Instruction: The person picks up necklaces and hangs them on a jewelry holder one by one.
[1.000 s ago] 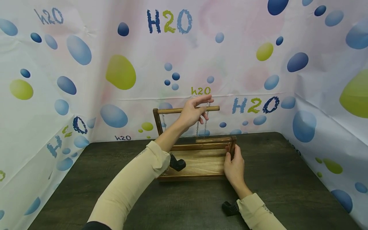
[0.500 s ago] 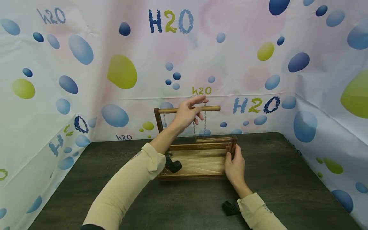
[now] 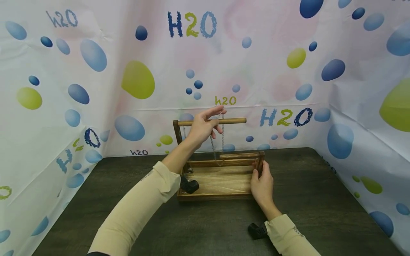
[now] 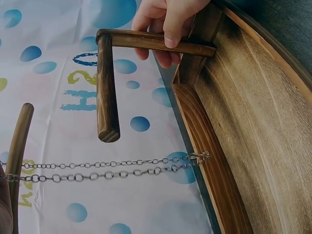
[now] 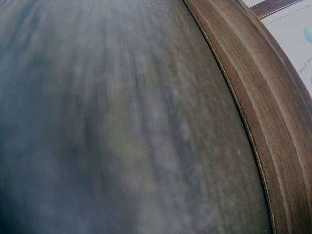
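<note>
A wooden jewelry stand [image 3: 217, 180] has a tray base, a tall left post with a rod [image 3: 235, 121], and a short right post with a lower rod [image 3: 238, 156]. My left hand [image 3: 201, 126] is at the upper rod, fingers partly extended, holding a thin silver chain necklace [image 4: 109, 175]. Its two strands hang down to a loop near the tray's back edge. Around the short right post [image 4: 146, 40] the fingers and thumb of my right hand [image 3: 262, 185] are curled. The right wrist view shows only the tray's wooden wall [image 5: 253, 97] beside the table, no hand.
Another fine chain [image 3: 184, 132] hangs at the upper rod's left end, and a small shiny pendant [image 3: 190, 170] is below it. Black wrist cameras [image 3: 189, 185] sit at both cuffs. The dark table [image 3: 217, 227] meets a printed sheet [image 3: 256, 64] behind.
My left hand has slid left along the upper rod, carrying the chain necklace with it. My right hand stays on the short post; the stand has barely moved.
</note>
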A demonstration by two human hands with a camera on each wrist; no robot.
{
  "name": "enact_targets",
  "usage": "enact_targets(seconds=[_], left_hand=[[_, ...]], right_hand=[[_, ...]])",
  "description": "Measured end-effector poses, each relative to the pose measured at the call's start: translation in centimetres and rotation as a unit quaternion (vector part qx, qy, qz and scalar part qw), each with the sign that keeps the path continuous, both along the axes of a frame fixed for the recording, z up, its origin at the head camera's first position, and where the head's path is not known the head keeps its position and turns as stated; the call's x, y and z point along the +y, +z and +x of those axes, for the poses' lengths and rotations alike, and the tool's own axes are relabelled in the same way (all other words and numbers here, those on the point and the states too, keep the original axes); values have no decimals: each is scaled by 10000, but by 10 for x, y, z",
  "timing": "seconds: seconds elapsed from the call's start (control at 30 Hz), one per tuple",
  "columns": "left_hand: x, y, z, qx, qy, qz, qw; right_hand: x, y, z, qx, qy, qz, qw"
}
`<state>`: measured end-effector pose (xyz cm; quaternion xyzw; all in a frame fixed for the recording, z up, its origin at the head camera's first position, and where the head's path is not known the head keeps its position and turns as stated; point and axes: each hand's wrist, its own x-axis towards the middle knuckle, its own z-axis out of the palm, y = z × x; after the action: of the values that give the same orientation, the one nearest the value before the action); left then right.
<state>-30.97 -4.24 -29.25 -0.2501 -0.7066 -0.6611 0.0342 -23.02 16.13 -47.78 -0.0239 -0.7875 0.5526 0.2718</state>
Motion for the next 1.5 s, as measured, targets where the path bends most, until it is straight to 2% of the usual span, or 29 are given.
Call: enact_targets(seconds=[0.43,0.87,1.17,1.5], left_hand=[[-11,-4,4,29,91,87,9999],[-22,-6,6,-227,222,157,9994],[-35,-8,6,-141,322,201,9992],[-44,-12,9,-121,458,469,9978]], right_hand=[[1,-2,-2,12,-79,81,9999],[2,-1,0,-20,-1,62,10000],[2,0,0,-127,62,0,9999],[2,0,1,-153,70,26,9999]])
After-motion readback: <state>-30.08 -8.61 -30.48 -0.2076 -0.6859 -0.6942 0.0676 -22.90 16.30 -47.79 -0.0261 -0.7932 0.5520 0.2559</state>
